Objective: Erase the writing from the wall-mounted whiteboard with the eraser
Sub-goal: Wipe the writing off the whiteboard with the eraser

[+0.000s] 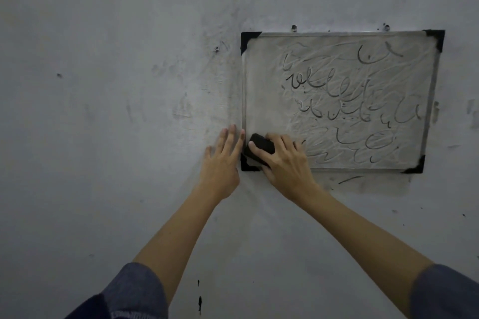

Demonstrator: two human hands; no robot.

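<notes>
Right hand (283, 163) grips the eraser (259, 149) at the whiteboard (337, 101)'s lower-left corner, left hand (220, 160) flat on the wall (103, 85) beside it. Writing (337, 83) sits well right; short strokes could just smear it.

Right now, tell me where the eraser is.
In the head view, the eraser is at the whiteboard's lower-left corner, gripped by the right hand, with the left hand just beside it on the wall.
</notes>
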